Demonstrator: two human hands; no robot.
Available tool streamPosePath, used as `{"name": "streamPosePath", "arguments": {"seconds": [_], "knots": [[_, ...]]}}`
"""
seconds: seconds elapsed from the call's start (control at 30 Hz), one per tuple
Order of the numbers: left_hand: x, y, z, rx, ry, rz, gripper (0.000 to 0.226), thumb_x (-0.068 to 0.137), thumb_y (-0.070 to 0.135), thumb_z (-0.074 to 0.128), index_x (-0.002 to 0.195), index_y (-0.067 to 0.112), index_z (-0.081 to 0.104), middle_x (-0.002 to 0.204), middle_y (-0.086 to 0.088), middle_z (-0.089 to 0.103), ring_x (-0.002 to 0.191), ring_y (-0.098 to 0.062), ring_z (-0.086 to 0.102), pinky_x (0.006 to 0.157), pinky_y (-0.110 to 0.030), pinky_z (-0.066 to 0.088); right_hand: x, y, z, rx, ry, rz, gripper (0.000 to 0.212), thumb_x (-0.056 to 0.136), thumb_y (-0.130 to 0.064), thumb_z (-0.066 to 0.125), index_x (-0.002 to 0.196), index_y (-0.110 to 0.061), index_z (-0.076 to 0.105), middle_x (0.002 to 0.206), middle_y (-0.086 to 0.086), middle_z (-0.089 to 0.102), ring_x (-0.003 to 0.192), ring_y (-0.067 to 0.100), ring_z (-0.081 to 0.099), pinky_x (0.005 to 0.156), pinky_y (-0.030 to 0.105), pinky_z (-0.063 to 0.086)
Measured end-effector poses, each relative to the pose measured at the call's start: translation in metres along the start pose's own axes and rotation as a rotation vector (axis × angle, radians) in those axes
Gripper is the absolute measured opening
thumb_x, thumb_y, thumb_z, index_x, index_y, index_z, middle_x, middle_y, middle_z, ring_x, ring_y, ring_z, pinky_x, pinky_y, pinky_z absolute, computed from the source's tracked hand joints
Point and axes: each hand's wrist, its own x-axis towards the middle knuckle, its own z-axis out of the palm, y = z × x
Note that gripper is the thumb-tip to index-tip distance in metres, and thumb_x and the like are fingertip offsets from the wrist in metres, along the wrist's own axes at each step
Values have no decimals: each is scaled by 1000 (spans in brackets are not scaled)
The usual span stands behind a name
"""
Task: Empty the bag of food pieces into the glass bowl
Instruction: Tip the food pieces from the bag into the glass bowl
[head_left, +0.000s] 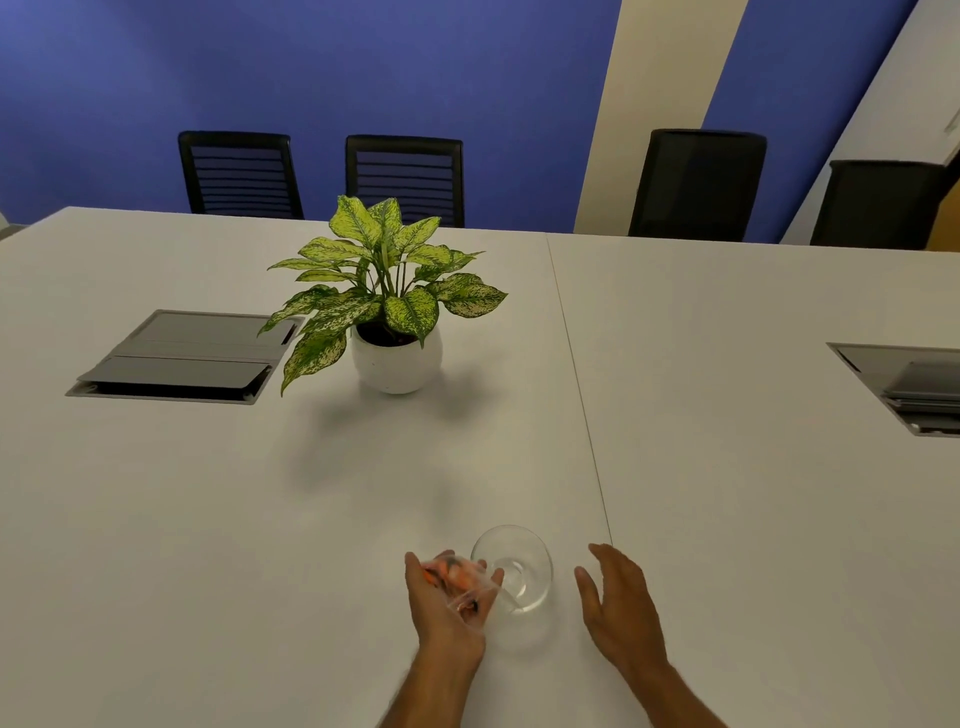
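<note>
A clear glass bowl (514, 569) stands on the white table (208, 519) near its front edge, with nothing visible inside it. My left hand (444, 613) lies palm up just left of the bowl, holding a small clear plastic bag (457, 579) with orange food pieces inside. The bag's right end touches the bowl's left rim. My right hand (621, 605) hovers to the right of the bowl, fingers spread, a short gap from the glass, holding nothing.
A potted plant (389, 306) in a white pot stands at mid-table beyond the bowl. Cable hatches are set into the table at the left (176, 356) and right edge (909, 384). Black chairs (405, 176) line the far side.
</note>
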Motion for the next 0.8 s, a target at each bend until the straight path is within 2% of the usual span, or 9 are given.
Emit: {"name": "streamPosePath", "arguments": {"seconds": [0.2,0.27,0.33,0.4,0.47,0.53,0.63,0.73,0.8], "knots": [[24,-2,27,-37,-34,109,48,95,53,48,71,14,61,75,-10,55,93,-30,61,79,-51,57,28,9,27,-192,-89,-39,60,98,-47,35,150,-18,27,161,5,22,150,21,11,123,36,11],[32,-4,34,-47,-38,134,47,95,50,51,67,14,61,75,-9,56,94,-28,62,81,-51,57,34,13,35,-251,-93,-79,75,93,-62,9,152,-18,19,163,5,11,151,21,3,122,34,-3],[40,-6,39,-40,-28,158,45,95,48,53,70,12,62,77,-11,59,93,-27,63,83,-51,58,40,19,44,-272,-92,-93,98,76,-71,-20,153,-19,12,163,7,3,151,22,-3,119,31,-15],[47,-7,44,-26,-15,176,43,94,47,55,73,10,65,81,-13,63,95,-28,65,82,-51,59,44,26,51,-319,-119,-70,107,66,-71,-31,153,-21,6,163,9,-1,151,24,-7,119,36,-14],[53,-8,48,-3,1,197,41,94,46,57,77,9,67,85,-14,66,96,-28,69,77,-48,61,45,29,56,-349,-155,-41,106,67,-71,-32,153,-22,5,163,10,-2,151,26,-6,121,40,-10],[58,-9,50,19,18,227,40,94,44,59,82,7,68,88,-15,67,96,-29,70,74,-48,62,44,28,58,-330,-164,-34,99,77,-71,-19,152,-19,18,162,13,10,150,29,6,120,40,-9],[64,-10,54,65,35,281,39,96,41,57,92,3,68,93,-17,68,96,-30,70,73,-48,63,42,29,58,-333,-176,-36,84,89,-65,0,148,-16,33,158,16,25,147,32,22,119,43,2],[70,-10,55,169,23,369,36,99,34,52,95,2,68,94,-20,68,90,-30,70,72,-45,63,43,34,62,-350,-145,-43,79,90,-64,5,150,-18,30,160,13,22,149,29,18,121,48,9],[74,-9,53,336,-12,481,34,103,28,48,90,6,69,93,-18,71,83,-30,70,67,-39,64,44,34,63,-363,-140,-44,79,89,-64,6,150,-19,28,161,12,20,149,28,15,121,49,9]]}}
